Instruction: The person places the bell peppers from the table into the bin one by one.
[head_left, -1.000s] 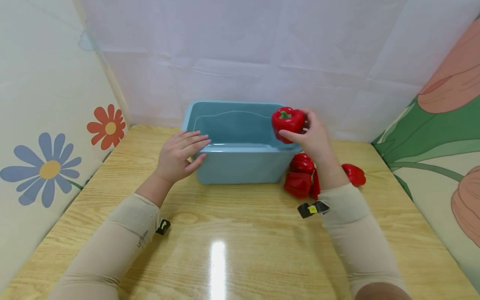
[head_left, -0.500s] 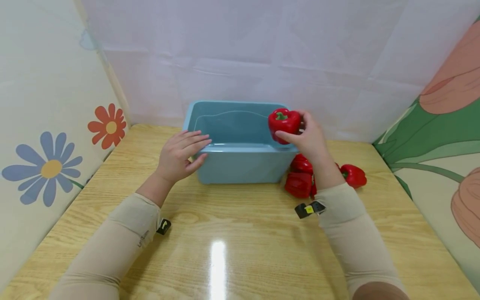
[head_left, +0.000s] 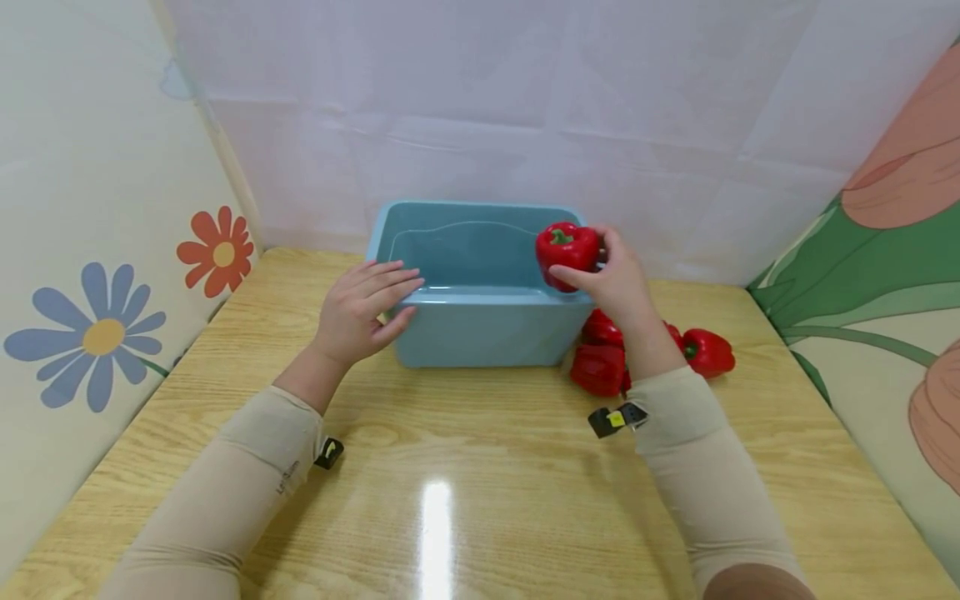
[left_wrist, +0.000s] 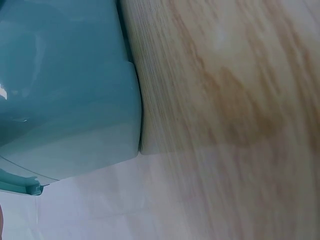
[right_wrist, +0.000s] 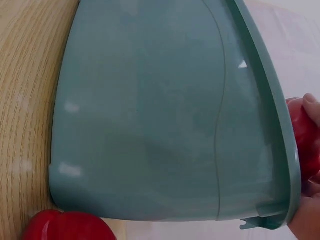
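Observation:
My right hand (head_left: 618,275) grips a red bell pepper (head_left: 566,252), stem up, over the right end of a blue plastic bin (head_left: 487,333). In the right wrist view that pepper (right_wrist: 304,140) shows just beyond the bin's rim (right_wrist: 282,135), with part of the hand around it. My left hand (head_left: 360,312) rests on the bin's front left rim, fingers extended across the edge. The left wrist view catches the bin's outer wall (left_wrist: 70,90) and barely any of the hand. The bin's floor is mostly hidden by its front wall.
Several red peppers (head_left: 597,369) lie against the bin's right side, partly behind my right forearm. Another red pepper (head_left: 708,352) is farther right. The bin stands on a wooden table (head_left: 480,450), close to a white sheet (head_left: 465,125) at the back.
My right hand has shifted slightly left and down with the bell pepper, farther over the bin's right end. The left hand has stayed on the rim.

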